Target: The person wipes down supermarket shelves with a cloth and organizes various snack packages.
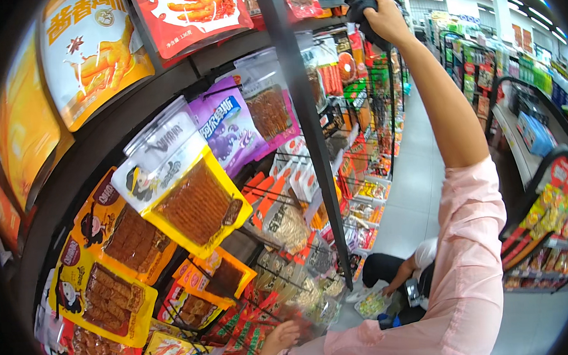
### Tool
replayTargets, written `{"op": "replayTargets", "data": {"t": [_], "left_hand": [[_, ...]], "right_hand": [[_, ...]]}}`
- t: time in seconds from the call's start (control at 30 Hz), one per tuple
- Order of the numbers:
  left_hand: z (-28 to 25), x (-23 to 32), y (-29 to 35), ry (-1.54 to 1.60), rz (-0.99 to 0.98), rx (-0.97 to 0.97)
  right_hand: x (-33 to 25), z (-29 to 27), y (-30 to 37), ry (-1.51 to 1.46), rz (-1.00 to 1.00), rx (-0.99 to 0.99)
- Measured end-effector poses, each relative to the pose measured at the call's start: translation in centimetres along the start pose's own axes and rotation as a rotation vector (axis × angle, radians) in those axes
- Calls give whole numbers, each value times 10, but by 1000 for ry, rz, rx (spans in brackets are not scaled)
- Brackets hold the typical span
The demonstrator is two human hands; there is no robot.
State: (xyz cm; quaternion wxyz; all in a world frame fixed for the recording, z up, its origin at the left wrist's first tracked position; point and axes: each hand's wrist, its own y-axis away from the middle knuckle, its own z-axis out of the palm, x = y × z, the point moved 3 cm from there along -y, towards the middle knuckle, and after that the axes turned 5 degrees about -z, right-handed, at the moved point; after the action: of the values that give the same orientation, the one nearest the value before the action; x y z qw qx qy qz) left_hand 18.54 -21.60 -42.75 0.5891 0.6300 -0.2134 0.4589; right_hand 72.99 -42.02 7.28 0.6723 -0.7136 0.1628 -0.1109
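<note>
My right hand (pixel 385 18) is raised high at the top, at the end of my outstretched arm. Its fingers are wrapped round a black, soft-looking bundle (pixel 364 16) beside the upper shelf; its exact kind is unclear. Low in the view, my left hand (pixel 277 339) has its fingers curled, close to red packets (pixel 241 333) and clear bags. Whatever it may hold is hidden. Between them hang snack packs on hooks: a yellow-edged pack of brown strips (pixel 197 199), a purple pouch (pixel 225 126) and an orange pack (pixel 128 242).
A black upright post (pixel 313 117) crosses the rack. Large snack pouches (pixel 94 55) line the upper shelf. Another person (pixel 410 270) crouches in the tiled aisle (pixel 413 169), a hand at a clear packet (pixel 372 304). More shelving (pixel 535 136) stands right of the aisle.
</note>
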Motion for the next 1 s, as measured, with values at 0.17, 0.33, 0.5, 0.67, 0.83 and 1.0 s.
{"op": "replayTargets", "data": {"t": [0.17, 0.33, 0.5, 0.67, 0.83, 1.0], "left_hand": [[-61, -78, -27, 414, -138, 191], [-69, -84, -39, 562, -222, 387], [-71, -84, -52, 624, -266, 435], [-70, -83, -65, 622, -282, 419], [-73, -85, -67, 606, -276, 411], [-73, -79, -78, 578, -285, 372]], "right_hand": [[-20, 135, -58, -11, -174, -296], [-11, 213, -84, -1, -257, -499], [-5, 261, -80, -559, -283, -892], [-9, 232, -63, 40, -162, -1201], [-18, 174, -58, -77, 122, -1303], [19, 168, -50, -475, 231, -976]]}}
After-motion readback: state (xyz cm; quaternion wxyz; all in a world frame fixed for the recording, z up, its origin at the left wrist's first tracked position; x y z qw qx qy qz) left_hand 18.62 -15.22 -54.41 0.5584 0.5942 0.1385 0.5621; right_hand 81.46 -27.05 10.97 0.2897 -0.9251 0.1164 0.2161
